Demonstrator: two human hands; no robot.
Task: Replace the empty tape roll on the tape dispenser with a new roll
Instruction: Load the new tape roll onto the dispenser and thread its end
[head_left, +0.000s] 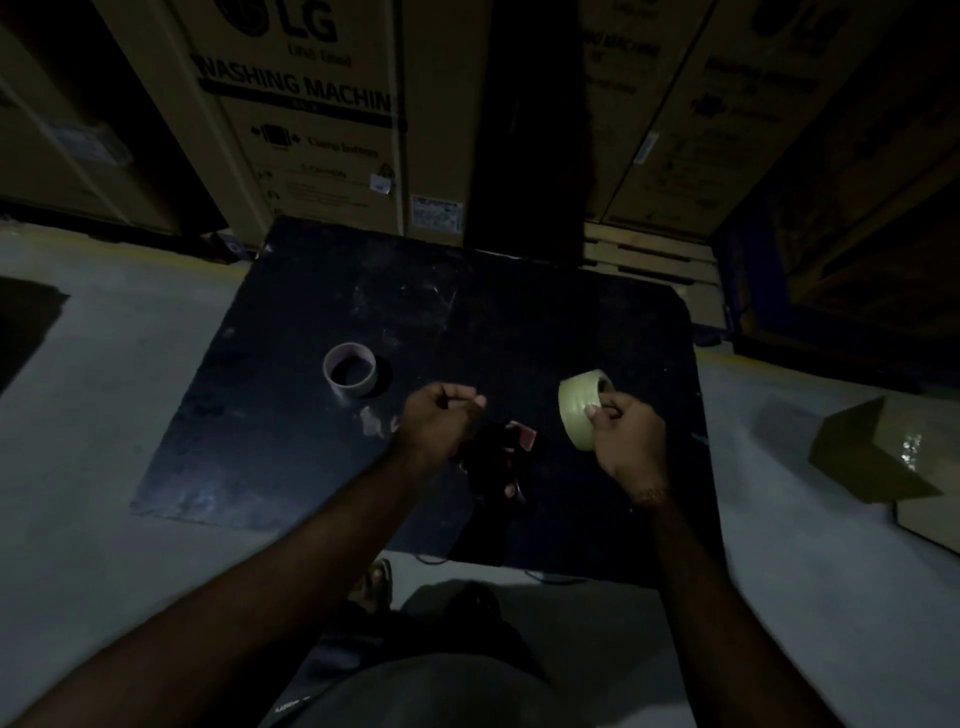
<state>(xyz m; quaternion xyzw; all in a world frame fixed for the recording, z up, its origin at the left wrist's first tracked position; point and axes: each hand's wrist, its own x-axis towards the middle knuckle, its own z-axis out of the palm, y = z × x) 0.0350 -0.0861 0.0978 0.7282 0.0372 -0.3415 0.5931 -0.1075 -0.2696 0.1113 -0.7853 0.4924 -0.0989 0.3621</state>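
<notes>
right hand (626, 434) grips new tape roll (583, 408) above dark table (311, 467). left hand (441, 421), fingers curled, over dim tape dispenser (501, 462); grip unclear. empty core (350, 370) stands apart, left. stacked cartons (311, 130) behind; small box (883, 457) on floor, right.

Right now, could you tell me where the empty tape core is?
The empty tape core stands on the black table, toward its left side, apart from the left hand.

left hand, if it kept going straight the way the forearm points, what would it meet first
The left hand points up and right across the dark board. The way looks free to the board's far edge; the empty core sits off to its left. Depth is unclear.
</notes>
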